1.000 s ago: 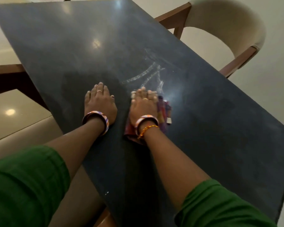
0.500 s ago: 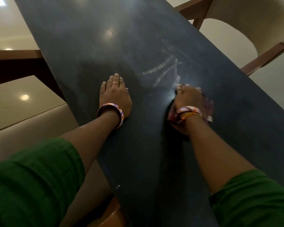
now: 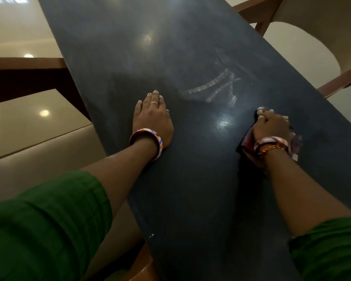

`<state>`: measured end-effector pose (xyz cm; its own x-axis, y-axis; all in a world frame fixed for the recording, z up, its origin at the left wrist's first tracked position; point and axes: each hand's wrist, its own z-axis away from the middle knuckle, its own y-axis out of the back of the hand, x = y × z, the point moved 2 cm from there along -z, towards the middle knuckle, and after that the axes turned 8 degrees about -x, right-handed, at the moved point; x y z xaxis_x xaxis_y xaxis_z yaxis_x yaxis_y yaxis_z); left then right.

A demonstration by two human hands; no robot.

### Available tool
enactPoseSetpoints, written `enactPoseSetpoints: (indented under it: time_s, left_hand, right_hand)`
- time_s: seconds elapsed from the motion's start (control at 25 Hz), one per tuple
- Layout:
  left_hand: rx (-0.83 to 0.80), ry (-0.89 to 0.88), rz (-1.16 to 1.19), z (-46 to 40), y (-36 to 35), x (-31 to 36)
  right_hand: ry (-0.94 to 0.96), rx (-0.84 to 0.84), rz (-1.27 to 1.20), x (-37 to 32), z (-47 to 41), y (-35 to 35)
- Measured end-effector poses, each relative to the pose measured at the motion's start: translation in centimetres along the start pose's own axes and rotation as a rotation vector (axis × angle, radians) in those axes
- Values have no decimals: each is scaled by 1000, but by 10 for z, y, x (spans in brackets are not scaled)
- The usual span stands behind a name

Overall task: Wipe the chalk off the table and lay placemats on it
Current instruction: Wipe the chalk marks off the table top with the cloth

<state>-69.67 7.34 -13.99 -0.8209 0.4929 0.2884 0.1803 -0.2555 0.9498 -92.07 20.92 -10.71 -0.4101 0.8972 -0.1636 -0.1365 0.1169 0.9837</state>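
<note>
Head view: white chalk strokes [image 3: 213, 88] on dark slate-blue tabletop [image 3: 190, 179], slanting up-right, just ahead-left of right hand [image 3: 273, 126] curled over reddish patterned cloth [image 3: 249, 142] and nearer than left hand [image 3: 153, 118], spread flat; no placemats visible.

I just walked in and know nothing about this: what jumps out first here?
White chalk marks streak the middle of a long dark table. The right hand grips a reddish cloth just below and to the right of them, while the left hand rests flat on the tabletop to their left. Both wrists wear striped bangles.
</note>
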Motion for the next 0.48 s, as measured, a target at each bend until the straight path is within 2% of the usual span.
enactPoseSetpoints:
  time_s: [0.08,0.2,0.28,0.36,0.48]
  left_hand:
    - [-3,2,-9,0,-1,0]
    - [-11,-1,-7,1,-1,1]
    - [-15,-7,-4,1,0,1]
    - [-13,-4,-1,0,0,0]
    - [-16,3,-6,0,-1,-1]
  right_hand:
    - [138,-3,-23,-30,6,-16]
    - [539,-90,-24,-108,45,-41]
    - [643,-101,-11,-137,65,-46]
    - [598,-153,39,-121,36,-50]
    - [333,-83,81,-48,-19,-18]
